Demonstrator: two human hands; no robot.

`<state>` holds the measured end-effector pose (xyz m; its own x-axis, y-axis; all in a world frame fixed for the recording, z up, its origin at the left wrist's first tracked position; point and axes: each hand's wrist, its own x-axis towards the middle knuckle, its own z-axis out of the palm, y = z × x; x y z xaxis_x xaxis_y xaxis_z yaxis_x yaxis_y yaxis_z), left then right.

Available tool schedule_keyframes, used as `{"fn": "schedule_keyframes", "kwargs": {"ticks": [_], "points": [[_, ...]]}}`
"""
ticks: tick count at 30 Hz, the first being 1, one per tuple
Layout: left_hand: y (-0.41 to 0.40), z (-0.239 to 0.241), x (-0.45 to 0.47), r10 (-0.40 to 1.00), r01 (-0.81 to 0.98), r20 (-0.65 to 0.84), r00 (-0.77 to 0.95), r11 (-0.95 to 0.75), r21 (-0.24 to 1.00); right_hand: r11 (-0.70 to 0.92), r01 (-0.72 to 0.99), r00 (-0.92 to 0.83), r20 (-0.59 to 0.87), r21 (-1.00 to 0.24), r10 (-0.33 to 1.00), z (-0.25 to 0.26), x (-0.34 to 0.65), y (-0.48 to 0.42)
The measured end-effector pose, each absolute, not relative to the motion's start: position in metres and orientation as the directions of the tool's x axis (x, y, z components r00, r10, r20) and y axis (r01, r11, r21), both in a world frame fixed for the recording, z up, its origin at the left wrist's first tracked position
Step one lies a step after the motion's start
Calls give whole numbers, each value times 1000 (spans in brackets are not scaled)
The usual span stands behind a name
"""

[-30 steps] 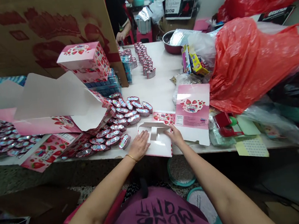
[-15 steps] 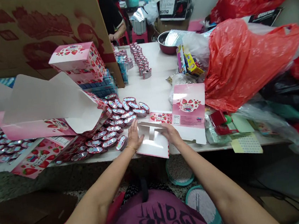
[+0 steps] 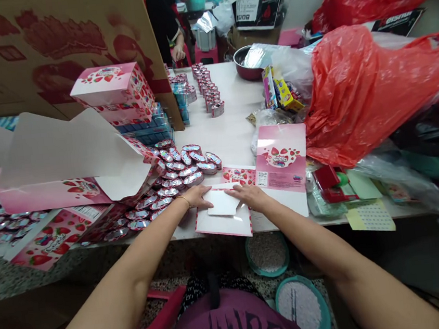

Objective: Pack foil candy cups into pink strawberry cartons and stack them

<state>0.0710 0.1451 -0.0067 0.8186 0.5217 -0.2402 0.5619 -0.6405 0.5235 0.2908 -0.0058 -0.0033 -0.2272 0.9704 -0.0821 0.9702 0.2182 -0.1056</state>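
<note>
A partly folded strawberry-print carton (image 3: pixel 224 226) lies at the table's front edge with its white inside showing. A small white flap (image 3: pixel 223 204) of it is folded inward. At the flap's left side, my left hand (image 3: pixel 198 197) grips the carton, thumb and fingers on its edge. My right hand (image 3: pixel 251 196) holds the opposite side, its fingertips on the flap's top right. Just behind them a strawberry-print panel (image 3: pixel 239 175) lies flat, joined to a pink printed panel (image 3: pixel 281 153) on the right. Oval foil-topped packs (image 3: pixel 197 157) are heaped beside my left hand.
A large opened pink carton (image 3: pixel 57 155) and a closed pink box (image 3: pixel 107 87) stand left, before a tall cardboard box (image 3: pixel 54 46). A red plastic bag (image 3: pixel 364 91) bulges at right. A row of packs (image 3: pixel 207 90) stands farther back. Another person's hand (image 3: pixel 178 52) is beyond.
Both hands have moved slightly away from me on the carton. The flap now lies folded inward, and the carton sits flatter. The other person's hand at the back has shifted right.
</note>
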Motion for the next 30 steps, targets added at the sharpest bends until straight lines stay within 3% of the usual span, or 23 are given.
{"fn": "schedule_keyframes", "kwargs": {"ticks": [3, 6, 11, 16, 18, 21, 23, 25, 27, 30], "points": [[135, -5, 78, 498, 563, -262, 827, -724, 398, 200, 949, -255, -220, -244, 942, 5, 292, 4], [125, -5, 83, 509, 572, -264, 820, -751, 331, 106, 950, -198, -302, -294, 933, 5, 285, 15], [115, -12, 84, 536, 579, -226, 813, -784, 223, -2, 973, -63, -278, -230, 959, -6, 259, 20], [99, -17, 78, 647, 661, -143, 749, -718, 216, 32, 992, -58, -215, -123, 975, -10, 247, 11], [92, -19, 76, 702, 707, -120, 702, -665, 243, 36, 992, -56, -174, -119, 983, -10, 243, 9], [83, -23, 74, 736, 716, -83, 672, -618, 324, -32, 976, -7, -181, -214, 984, -5, 238, 8], [78, -27, 67, 772, 696, -21, 635, -560, 450, -69, 952, -1, -226, -299, 974, 2, 241, 9], [68, -29, 50, 853, 650, -9, 522, -391, 652, -62, 932, -39, -268, -358, 963, 11, 247, 7], [51, -28, 24, 904, 561, -136, 407, -130, 817, -44, 899, -99, -300, -435, 949, 26, 252, -1], [4, -12, -23, 829, 451, -395, 397, 199, 870, -41, 745, -204, -286, -666, 936, 64, 247, -30]]}}
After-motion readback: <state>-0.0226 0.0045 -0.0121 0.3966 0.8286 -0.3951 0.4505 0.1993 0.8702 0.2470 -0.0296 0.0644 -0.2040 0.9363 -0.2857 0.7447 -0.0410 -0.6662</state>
